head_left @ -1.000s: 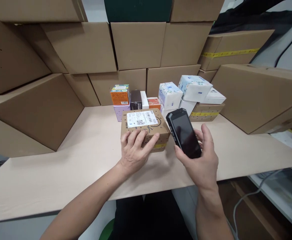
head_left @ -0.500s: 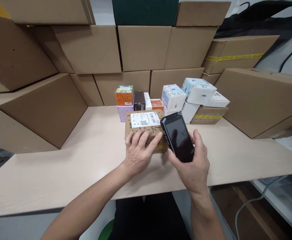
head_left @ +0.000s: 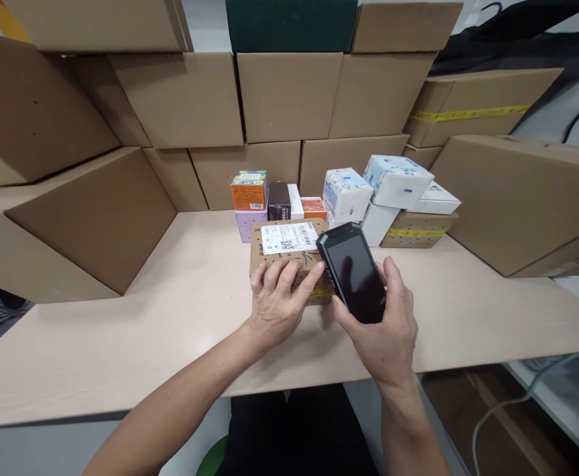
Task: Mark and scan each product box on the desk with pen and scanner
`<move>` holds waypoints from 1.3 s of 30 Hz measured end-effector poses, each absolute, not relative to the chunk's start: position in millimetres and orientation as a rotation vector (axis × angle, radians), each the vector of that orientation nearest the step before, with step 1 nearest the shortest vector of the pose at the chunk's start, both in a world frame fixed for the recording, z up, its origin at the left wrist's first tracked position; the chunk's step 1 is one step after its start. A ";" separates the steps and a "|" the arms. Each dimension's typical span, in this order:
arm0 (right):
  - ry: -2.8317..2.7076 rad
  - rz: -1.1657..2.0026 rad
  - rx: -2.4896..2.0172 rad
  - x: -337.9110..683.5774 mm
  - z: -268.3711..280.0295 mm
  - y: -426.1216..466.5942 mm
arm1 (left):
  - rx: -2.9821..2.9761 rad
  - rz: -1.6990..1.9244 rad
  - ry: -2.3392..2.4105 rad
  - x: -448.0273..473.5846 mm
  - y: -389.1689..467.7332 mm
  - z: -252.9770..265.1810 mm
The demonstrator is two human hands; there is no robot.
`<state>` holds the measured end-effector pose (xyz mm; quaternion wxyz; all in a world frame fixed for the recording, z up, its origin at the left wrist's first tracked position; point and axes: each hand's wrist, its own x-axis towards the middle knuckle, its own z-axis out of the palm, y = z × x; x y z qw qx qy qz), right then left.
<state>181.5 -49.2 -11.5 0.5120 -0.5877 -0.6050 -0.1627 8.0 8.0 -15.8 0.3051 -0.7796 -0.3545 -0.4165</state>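
A small brown cardboard box [head_left: 264, 246] lies on the table in front of me, a white shipping label [head_left: 289, 237] stuck to its top. On its near edge rests my left hand [head_left: 278, 301], fingers spread and slightly bent, thumb pointing right; it touches the box without wrapping round it. A black rugged smartphone [head_left: 356, 274] is in my right hand [head_left: 386, 330], gripped at its lower end between thumb and fingers. Its dark screen faces me, and its upper left corner overlaps the box's right side. The surface behind the phone is hidden.
Behind the box stand an orange carton [head_left: 248, 192] on a lilac one, a dark brown carton [head_left: 279, 201], and white tissue packs [head_left: 346, 195] over other boxes. Large cardboard boxes [head_left: 289, 99] form walls at the back and both sides. The table's front edge [head_left: 180, 404] runs below my forearms.
The view has shifted very slightly, so the scene sits a little further right. Both hands, the box and the smartphone keep their positions relative to one another.
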 end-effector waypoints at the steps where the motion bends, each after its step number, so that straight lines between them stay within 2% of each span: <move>1: -1.453 -0.387 -1.414 181.5 -11.4 -49.3 | -2.062 -1.102 -0.941 8.1 8.0 -15.9; 39: -1.476 -0.412 -1.390 184.1 -10.5 -46.4 | -2.048 -1.091 -0.914 7.1 9.2 -15.7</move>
